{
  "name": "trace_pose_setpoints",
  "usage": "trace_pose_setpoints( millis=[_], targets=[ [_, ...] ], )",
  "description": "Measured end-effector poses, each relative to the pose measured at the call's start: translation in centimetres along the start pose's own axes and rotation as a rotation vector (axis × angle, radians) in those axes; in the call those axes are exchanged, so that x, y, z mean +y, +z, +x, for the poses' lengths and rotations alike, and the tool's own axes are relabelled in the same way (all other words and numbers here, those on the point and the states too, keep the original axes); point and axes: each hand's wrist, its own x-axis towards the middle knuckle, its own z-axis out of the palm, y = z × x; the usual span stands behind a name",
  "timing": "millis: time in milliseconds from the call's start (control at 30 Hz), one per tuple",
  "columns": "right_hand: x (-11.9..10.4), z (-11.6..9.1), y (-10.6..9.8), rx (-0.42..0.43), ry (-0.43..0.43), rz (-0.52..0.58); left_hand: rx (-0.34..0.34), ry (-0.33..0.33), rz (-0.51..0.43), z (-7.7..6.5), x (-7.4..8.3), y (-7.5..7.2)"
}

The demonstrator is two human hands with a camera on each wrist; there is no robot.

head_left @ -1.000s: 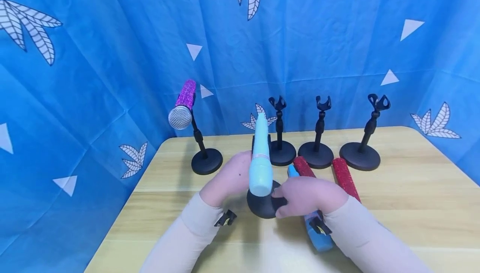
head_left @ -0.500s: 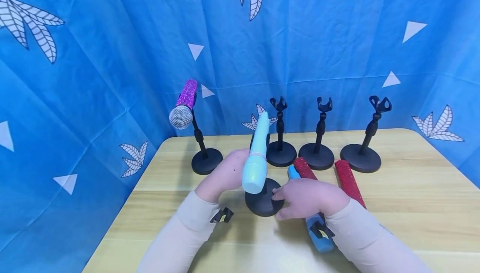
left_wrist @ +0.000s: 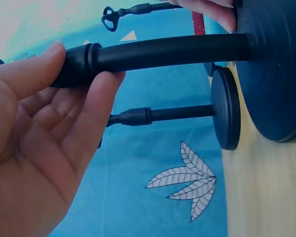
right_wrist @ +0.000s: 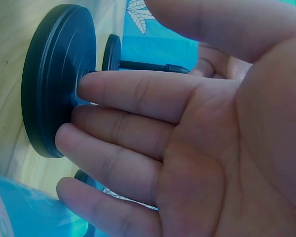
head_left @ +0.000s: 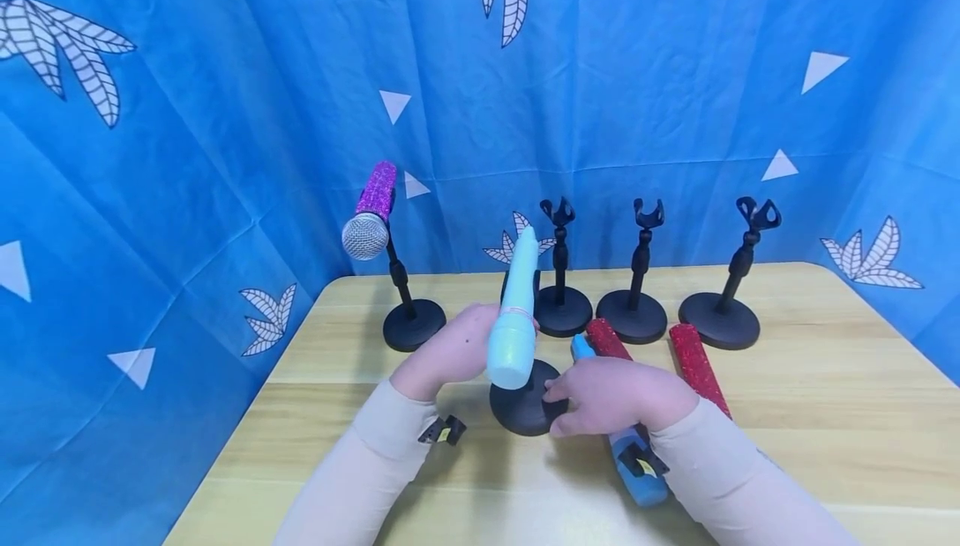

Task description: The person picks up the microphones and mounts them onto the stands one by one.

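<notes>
The turquoise microphone [head_left: 513, 342] is smooth, perhaps plastic, its stand [left_wrist: 172, 52] satin, the table [head_left: 825, 396] wood-grained.

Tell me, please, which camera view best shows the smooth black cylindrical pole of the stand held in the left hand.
The left wrist view: the pole runs clearly from the left hand to the round black base. In the head view the pale turquoise microphone mostly hides it; in the right wrist view the right hand does.

Microphone [head_left: 513, 338] on front stand [head_left: 516, 414], three stands [head_left: 633, 314] behind, another stand [head_left: 414, 326] back left, apparently microphones [head_left: 699, 367] right
</notes>
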Motion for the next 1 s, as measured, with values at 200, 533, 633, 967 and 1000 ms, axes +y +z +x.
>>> trace_pose_setpoints(
  millis=[200,533,633,967,1000],
  targets=[
    [0.2,0.2,0.1,0.001,0.012,0.010,0.146,-0.081,0.075,0.5,-0.1,1.0],
    [0.5,0.4,0.1,0.007,0.005,0.006,-0.022,-0.075,0.041,0.3,0.0,-0.3],
    [0.5,0.4,0.1,0.008,0.007,0.009,0.002,-0.127,0.050,0.3,0.2,-0.2],
    [0.8,0.1,-0.1,0.016,0.007,0.100,0.033,-0.213,0.093,0.8,0.7,0.1],
    [0.9,0.0,-0.1,0.021,-0.007,0.119,0.034,-0.211,0.091,0.7,0.7,0.1]
  ],
)
